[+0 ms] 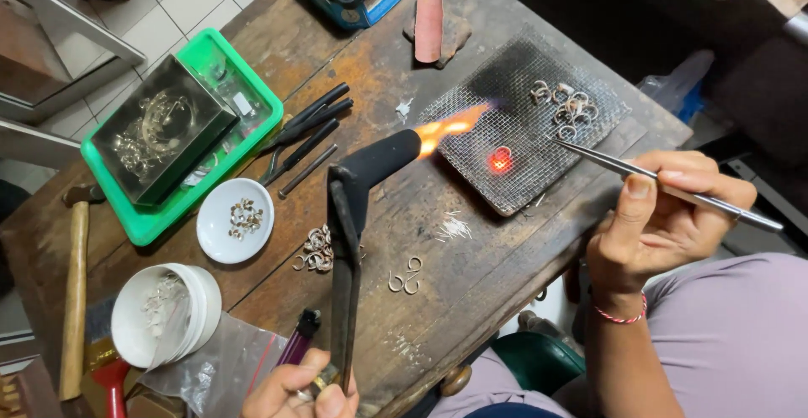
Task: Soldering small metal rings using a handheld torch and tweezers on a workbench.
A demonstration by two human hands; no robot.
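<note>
The person's left hand, low at the near edge of the wooden counter, has its grip closed round the handle of a black torch. The torch runs up from the hand and bends right, and an orange flame leaves its nozzle toward a dark wire mesh pad on the right half of the counter. On that mesh a small ring glows red, lying apart from the flame's tip. Farther back on the same mesh sits a cluster of pale metal rings, not glowing.

The right hand, with a red thread bracelet at the wrist, has thumb and fingers pinched shut on long steel tweezers. Their tip rests over the mesh just right of the glowing ring and below the pale cluster; I cannot tell whether it touches the mesh.

Left of the torch lie a loose heap of rings and a white dish with more rings in it. Behind these is a green tray carrying a dark box, with black-handled pliers just beside it. A hammer lies at the far left edge, a white tub near it
</note>
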